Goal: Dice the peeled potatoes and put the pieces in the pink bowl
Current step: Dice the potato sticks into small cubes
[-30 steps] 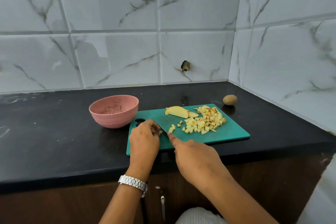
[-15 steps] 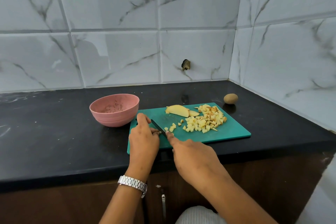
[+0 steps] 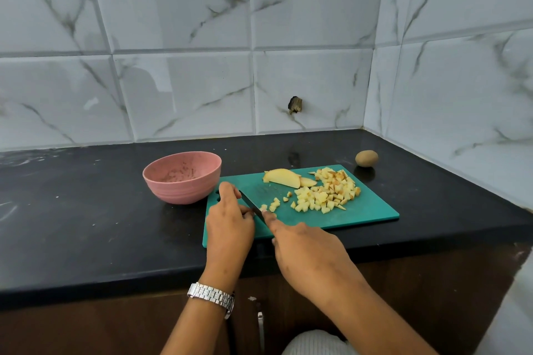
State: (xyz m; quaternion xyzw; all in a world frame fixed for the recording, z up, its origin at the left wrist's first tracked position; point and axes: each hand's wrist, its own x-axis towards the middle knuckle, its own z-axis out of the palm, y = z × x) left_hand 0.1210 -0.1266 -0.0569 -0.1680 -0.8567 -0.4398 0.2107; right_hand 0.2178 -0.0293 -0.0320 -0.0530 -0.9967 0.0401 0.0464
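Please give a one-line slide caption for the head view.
Right hand holds a knife by the left hand on a green board with diced potato.

A black countertop [image 3: 86,225] is running along the marble-tiled wall [image 3: 184,89] into a corner on the right, and it is carrying three things. A pink bowl [image 3: 182,179] is sitting upright near the middle, with a teal cutting board [image 3: 366,215] lying flat just beside it on the right, its near edge reaching close to the counter's front edge. A small brown potato [image 3: 366,158] is resting alone toward the back right corner, just beyond the board's far corner and apart from it, while pale smears are showing on the counter's left end.
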